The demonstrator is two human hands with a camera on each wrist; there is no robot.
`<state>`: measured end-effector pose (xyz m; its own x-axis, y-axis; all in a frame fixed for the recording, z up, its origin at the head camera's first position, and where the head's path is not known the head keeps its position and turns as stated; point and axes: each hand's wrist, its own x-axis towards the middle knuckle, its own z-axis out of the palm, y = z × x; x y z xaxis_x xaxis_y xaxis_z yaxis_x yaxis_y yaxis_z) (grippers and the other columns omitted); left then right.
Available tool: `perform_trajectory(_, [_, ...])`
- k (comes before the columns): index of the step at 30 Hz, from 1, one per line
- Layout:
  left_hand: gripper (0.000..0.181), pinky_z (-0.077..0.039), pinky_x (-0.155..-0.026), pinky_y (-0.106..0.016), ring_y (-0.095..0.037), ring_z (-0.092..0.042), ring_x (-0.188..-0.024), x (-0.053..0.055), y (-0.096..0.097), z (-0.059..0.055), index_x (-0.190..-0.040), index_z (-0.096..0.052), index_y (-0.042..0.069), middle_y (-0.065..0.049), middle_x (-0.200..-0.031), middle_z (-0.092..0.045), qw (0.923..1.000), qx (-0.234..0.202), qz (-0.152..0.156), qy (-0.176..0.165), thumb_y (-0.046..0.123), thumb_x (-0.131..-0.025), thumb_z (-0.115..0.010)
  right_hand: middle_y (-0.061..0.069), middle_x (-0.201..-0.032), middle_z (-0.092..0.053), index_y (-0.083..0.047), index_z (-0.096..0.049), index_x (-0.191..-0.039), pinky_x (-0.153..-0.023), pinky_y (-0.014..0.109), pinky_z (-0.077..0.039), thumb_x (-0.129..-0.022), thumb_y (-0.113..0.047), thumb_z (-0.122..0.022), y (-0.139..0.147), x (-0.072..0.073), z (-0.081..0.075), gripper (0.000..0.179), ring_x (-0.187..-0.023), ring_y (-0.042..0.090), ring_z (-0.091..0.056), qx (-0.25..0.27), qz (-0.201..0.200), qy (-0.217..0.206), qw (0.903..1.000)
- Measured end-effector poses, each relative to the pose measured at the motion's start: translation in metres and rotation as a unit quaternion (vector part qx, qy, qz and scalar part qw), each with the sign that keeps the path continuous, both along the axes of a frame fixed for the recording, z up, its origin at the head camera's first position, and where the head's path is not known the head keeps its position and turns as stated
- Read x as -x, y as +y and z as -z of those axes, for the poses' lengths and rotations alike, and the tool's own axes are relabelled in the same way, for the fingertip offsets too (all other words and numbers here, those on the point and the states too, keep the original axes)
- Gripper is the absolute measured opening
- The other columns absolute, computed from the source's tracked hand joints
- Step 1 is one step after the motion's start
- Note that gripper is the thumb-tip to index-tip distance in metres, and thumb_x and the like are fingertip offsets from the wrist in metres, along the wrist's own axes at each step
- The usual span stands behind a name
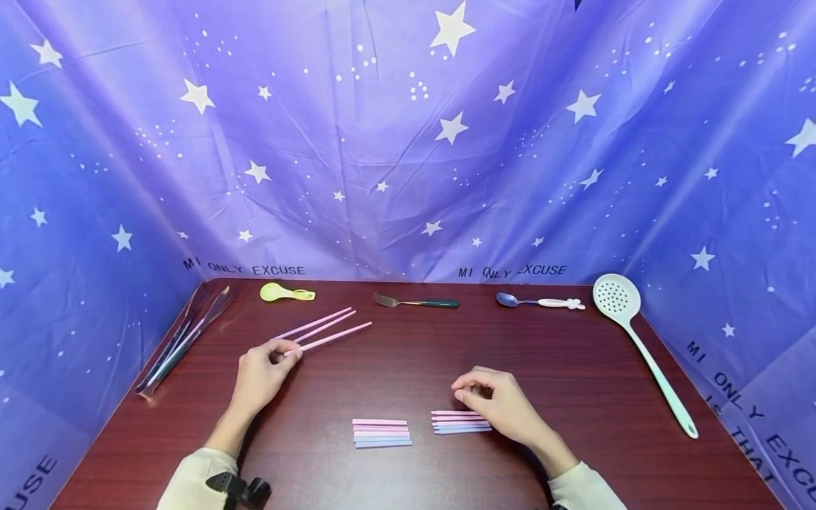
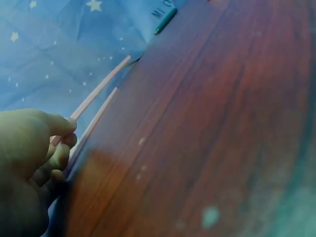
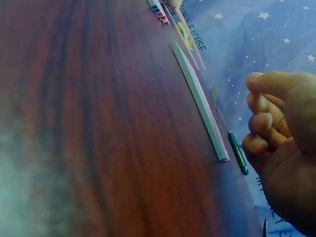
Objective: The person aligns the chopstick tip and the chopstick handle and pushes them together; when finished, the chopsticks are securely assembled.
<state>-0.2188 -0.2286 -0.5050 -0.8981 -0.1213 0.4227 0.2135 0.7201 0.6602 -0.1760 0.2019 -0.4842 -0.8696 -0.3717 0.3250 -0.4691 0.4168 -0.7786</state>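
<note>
My left hand [image 1: 263, 375], on the left of the table, pinches a slim pink stick [image 1: 338, 336] between thumb and finger. Two similar pink sticks [image 1: 328, 326] extend beside it toward the back, their near ends hidden behind the fingers. In the left wrist view the pinched stick [image 2: 101, 91] slants upward from the fingertips. My right hand [image 1: 503, 404] hovers over a row of pink and blue sticks [image 1: 449, 418], partly covering it. Its fingers [image 3: 264, 121] are loosely curled with nothing in them. Left of that row lies another row of pink, white and blue sticks [image 1: 382, 429].
Along the back edge lie a yellow measuring spoon [image 1: 283, 292], a green-handled fork [image 1: 421, 302] and a spoon with a white-and-pink handle [image 1: 542, 302]. A slotted ladle [image 1: 650, 350] lies at right, a whisk-like utensil [image 1: 185, 343] at left. Star-patterned cloth [image 1: 408, 142] encloses the table.
</note>
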Motion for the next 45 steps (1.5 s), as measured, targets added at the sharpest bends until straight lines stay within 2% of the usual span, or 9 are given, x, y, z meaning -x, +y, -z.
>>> perform_trajectory(7, [0.007, -0.038, -0.057, -0.022, 0.001, -0.046, -0.055, 0.005, -0.001, 0.007, -0.086, -0.078, 0.015, 0.007, -0.060, -0.057, 0.9999, 0.008, -0.009, 0.008, 0.012, -0.084, -0.083, -0.009, -0.080, -0.064, -0.021, -0.077, -0.094, -0.060, 0.020, -0.046, -0.090, -0.010, -0.078, 0.006, -0.005, 0.010, 0.012, -0.071, 0.000, -0.054, -0.026, -0.035, 0.008, 0.9990])
perform_trajectory(11, [0.007, -0.036, -0.056, -0.024, 0.001, -0.042, -0.056, 0.006, 0.000, 0.007, -0.084, -0.077, 0.013, 0.006, -0.062, -0.053, 0.9995, 0.016, -0.010, 0.025, 0.010, -0.083, -0.084, -0.012, -0.082, -0.064, -0.025, -0.077, -0.094, -0.064, 0.020, -0.047, -0.088, -0.012, -0.080, 0.006, -0.006, 0.015, 0.015, -0.074, 0.004, -0.057, -0.046, -0.044, 0.011, 0.9979])
perform_trajectory(18, [0.010, -0.036, -0.058, -0.026, 0.004, -0.041, -0.059, 0.006, -0.001, 0.011, -0.081, -0.077, 0.012, 0.000, -0.066, -0.056, 0.9978, 0.032, -0.017, 0.056, 0.008, -0.079, -0.086, -0.013, -0.082, -0.064, -0.025, -0.076, -0.093, -0.065, 0.021, -0.047, -0.087, -0.013, -0.082, 0.003, -0.005, 0.018, 0.014, -0.076, 0.011, -0.058, -0.055, -0.060, 0.053, 0.9952])
perform_trajectory(27, [0.010, -0.038, -0.061, -0.030, -0.004, -0.045, -0.063, 0.006, -0.001, 0.013, -0.082, -0.078, 0.009, -0.002, -0.071, -0.060, 0.9970, 0.045, -0.027, 0.057, 0.006, -0.076, -0.086, -0.012, -0.081, -0.063, -0.025, -0.075, -0.091, -0.064, 0.020, -0.046, -0.087, -0.013, -0.082, 0.003, -0.005, 0.018, 0.015, -0.075, 0.011, -0.056, -0.055, -0.072, 0.077, 0.9929])
perform_trajectory(37, [0.011, -0.041, -0.065, -0.033, -0.014, -0.053, -0.068, 0.004, -0.002, 0.011, -0.082, -0.077, 0.008, -0.002, -0.072, -0.061, 0.9961, 0.054, -0.028, 0.064, 0.004, -0.076, -0.086, -0.012, -0.079, -0.061, -0.025, -0.074, -0.089, -0.063, 0.020, -0.045, -0.085, -0.010, -0.083, 0.002, -0.006, 0.019, 0.018, -0.074, 0.010, -0.055, -0.056, -0.066, 0.069, 0.9938])
perform_trajectory(45, [0.012, -0.042, -0.066, -0.033, -0.015, -0.054, -0.069, 0.004, -0.002, 0.010, -0.081, -0.077, 0.009, -0.002, -0.073, -0.061, 0.9961, 0.059, -0.032, 0.058, 0.006, -0.076, -0.086, -0.013, -0.079, -0.060, -0.026, -0.074, -0.088, -0.064, 0.020, -0.045, -0.084, -0.009, -0.083, 0.002, -0.006, 0.019, 0.019, -0.074, 0.010, -0.054, -0.059, -0.064, 0.067, 0.9939])
